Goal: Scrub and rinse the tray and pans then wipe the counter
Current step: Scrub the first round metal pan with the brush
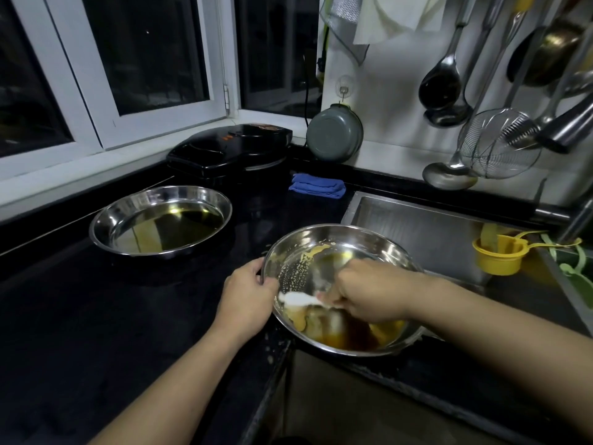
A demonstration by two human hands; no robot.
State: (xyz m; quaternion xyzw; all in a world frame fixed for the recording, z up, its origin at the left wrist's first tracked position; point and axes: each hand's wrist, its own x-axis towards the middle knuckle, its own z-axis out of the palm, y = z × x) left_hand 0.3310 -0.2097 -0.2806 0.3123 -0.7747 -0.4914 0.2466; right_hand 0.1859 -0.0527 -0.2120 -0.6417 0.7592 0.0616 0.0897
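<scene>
Steel gleams under our hands: the near pan (340, 284) sits tilted at the corner of the sink (426, 226), part over the basin, part over the black counter (80, 316). Our left hand (248, 300) holds its near rim, fingers curled over the edge. Our right hand (369, 292) is inside the pan, fingers closed around a white scrubber (296, 298) that touches the greasy bottom. Yellow residue and brown liquid pool at the low side. A second pan (160, 218) waits on the counter, well apart, with oily liquid in it. A folded blue cloth (317, 185) lies by the sink's far corner.

We judge the scrubbing only begun. The risk we see is the tilt: press too hard with the scrubber and the slick rim could slide out of our left fingers, tipping brown liquid onto the counter or down the cabinet front. Grease on our fingers makes that slip likelier.
</scene>
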